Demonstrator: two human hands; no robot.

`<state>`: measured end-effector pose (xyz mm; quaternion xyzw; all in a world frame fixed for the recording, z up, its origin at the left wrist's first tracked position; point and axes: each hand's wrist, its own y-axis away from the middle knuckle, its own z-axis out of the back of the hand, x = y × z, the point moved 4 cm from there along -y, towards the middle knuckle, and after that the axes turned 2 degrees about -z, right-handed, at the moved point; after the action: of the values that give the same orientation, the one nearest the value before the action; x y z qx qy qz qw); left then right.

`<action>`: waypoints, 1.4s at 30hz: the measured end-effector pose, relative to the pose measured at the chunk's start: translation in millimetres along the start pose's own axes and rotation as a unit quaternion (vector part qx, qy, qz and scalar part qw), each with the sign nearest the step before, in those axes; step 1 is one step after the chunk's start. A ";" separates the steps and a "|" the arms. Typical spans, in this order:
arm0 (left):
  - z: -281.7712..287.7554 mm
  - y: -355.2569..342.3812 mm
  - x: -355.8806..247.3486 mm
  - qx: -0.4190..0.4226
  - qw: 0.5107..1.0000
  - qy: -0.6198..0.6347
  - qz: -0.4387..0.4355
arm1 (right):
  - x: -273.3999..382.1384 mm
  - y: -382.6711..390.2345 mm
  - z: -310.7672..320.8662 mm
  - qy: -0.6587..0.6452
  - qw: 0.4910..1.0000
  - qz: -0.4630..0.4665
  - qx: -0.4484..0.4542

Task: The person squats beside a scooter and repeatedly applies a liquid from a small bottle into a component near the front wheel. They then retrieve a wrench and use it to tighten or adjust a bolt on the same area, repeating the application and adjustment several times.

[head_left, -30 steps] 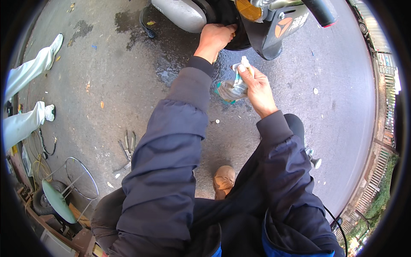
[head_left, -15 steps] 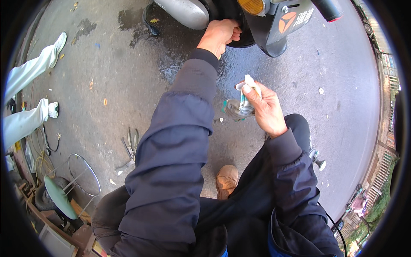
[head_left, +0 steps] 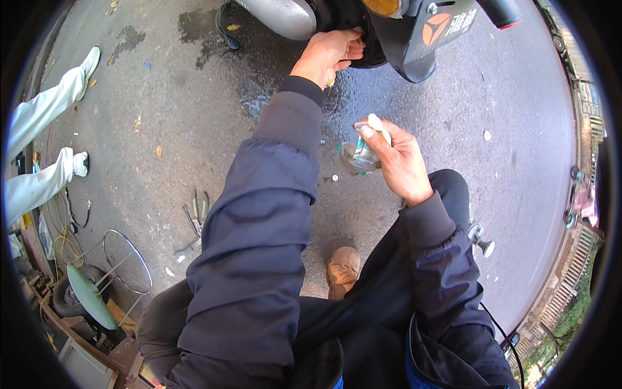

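Now the left hand (head_left: 327, 55) is shown pressed against the dark tyre (head_left: 350, 26) of the scooter (head_left: 427, 26), its fingers curled onto the rubber just beside the grey mudguard (head_left: 278, 14). The right hand (head_left: 398, 162) is held well below the tyre, with a small clear bottle (head_left: 363, 155) clamped between the thumb and the closed fingers; the pale cap is seen uppermost and the bottle lies tilted across the palm.

Compared with the frame one second earlier, the right hand has been drawn back from the tyre toward the body, and the bottle has been turned from a more upright pose to a tilted one. The left hand has been kept at the same place on the tyre, though its fingers are now tucked further into the wheel. By judgement, a pause between applications is indicated: the wheel is being held or felt while the bottle is withheld.

Below the tyre, wet asphalt (head_left: 272, 97) is visible. Pliers (head_left: 197, 211) lie on the ground well to the left of the tyre, and a green stool (head_left: 87, 295) stands further out. Pale-trousered legs (head_left: 39, 149) of another person are seen at the far left.
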<state>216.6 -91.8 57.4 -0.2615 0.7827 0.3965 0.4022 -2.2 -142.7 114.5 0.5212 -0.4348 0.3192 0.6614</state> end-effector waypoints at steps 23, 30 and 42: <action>20.1 6.8 18.7 -0.024 0.998 0.051 -0.016 | -55.6 -19.5 47.5 0.435 0.888 -0.090 -0.122; 35.7 7.7 29.2 -0.055 0.998 0.040 0.007 | -53.5 -14.2 44.9 0.469 0.872 -0.101 -0.093; 107.6 55.8 -36.9 0.220 0.708 -0.670 -0.024 | -10.9 -5.5 48.3 0.387 0.915 -0.015 -0.112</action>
<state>241.2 31.6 72.2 0.1501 0.3658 0.2742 0.8766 -13.6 -190.4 106.1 0.2861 -0.1697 0.4350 0.8368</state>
